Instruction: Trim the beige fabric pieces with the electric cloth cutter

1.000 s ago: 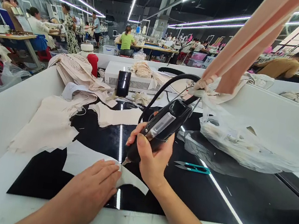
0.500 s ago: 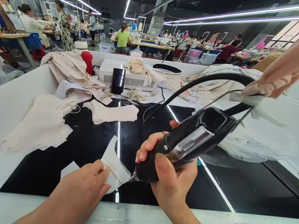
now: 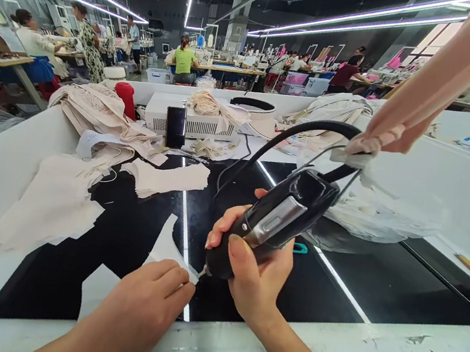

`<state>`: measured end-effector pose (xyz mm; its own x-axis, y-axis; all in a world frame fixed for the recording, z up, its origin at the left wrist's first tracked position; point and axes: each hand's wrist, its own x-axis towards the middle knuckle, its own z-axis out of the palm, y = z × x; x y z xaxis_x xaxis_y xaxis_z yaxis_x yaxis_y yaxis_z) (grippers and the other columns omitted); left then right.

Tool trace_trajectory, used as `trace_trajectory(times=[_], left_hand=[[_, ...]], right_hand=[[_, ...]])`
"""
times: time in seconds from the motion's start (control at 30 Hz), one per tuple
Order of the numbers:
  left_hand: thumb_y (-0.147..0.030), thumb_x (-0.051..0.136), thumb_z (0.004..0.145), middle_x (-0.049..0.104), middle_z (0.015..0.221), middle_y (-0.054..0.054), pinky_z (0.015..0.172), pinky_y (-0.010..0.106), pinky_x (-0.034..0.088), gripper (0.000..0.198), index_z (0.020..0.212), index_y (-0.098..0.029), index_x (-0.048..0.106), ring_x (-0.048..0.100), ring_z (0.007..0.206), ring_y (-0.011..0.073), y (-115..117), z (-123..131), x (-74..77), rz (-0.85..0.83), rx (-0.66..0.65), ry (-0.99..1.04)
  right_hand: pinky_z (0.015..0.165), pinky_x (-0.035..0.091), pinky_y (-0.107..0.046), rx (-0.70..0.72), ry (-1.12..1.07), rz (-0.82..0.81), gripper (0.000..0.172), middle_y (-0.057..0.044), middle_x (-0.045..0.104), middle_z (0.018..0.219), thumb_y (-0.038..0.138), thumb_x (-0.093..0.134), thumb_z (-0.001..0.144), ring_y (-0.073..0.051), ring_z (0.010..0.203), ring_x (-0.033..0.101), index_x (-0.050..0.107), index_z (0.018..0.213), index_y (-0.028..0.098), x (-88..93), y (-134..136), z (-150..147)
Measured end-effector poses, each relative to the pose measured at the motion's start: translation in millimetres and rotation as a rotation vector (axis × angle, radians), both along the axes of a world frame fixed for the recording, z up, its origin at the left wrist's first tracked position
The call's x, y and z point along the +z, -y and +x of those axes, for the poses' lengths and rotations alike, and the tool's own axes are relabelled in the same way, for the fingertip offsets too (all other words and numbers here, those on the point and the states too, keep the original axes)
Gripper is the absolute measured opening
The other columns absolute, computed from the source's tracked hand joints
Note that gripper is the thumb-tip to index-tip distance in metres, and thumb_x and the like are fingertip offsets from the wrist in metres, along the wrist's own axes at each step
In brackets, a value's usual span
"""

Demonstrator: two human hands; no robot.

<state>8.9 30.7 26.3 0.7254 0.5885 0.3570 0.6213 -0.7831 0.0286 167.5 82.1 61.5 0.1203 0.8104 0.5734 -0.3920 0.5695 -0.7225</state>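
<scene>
My right hand (image 3: 259,290) is wrapped round a black corded hand tool (image 3: 279,221) with a silver plate on its side and a small metal tip. The tip points down and left, at the right end of a curved white fabric piece (image 3: 165,242). My left hand (image 3: 150,299) lies over the lower part of this piece, fingers bent together and fingertips close to the tip. Exactly how they grip the cloth is hidden. Near my left wrist lies another white piece (image 3: 96,288), partly covered by the forearm.
Stacked cream fabric pieces (image 3: 50,200) lie left, with a smaller stack (image 3: 165,178) further back. A phone (image 3: 175,127) leans against a white vented box (image 3: 158,113). Cloth strips (image 3: 404,119) are tied to the tool's cord. Clear plastic (image 3: 379,220) lies right; people work behind.
My left hand has moved right, closer to the tool's tip, and now covers more of the fabric piece's lower part. The whole view has shifted slightly; the right hand still grips the tool.
</scene>
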Motion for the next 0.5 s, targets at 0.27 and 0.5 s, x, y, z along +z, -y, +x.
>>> trace_trajectory(times=[0.27,0.5], left_hand=[[-0.001,0.04,0.097,0.068,0.1,0.009,0.085,0.035,0.059,0.028,0.116,-0.013,0.057,0.067,0.096,0.0205,-10,2,-16.0,-0.058,-0.074,0.026],[-0.002,0.044,0.097,0.069,0.112,0.011,0.093,0.036,0.059,0.03,0.125,-0.01,0.055,0.066,0.107,0.0224,-10,-13,-18.0,-0.075,-0.049,0.043]], right_hand=[[0.052,0.055,-0.025,-0.006,0.002,-0.015,0.048,0.004,0.064,0.08,0.034,0.075,0.086,-0.011,0.058,0.061,0.045,0.123,0.028,-1.1,4,-1],[0.047,0.055,-0.024,-0.022,0.025,-0.027,0.051,0.003,0.063,0.08,0.036,0.075,0.086,-0.012,0.058,0.061,0.043,0.125,0.029,-0.6,7,-1]])
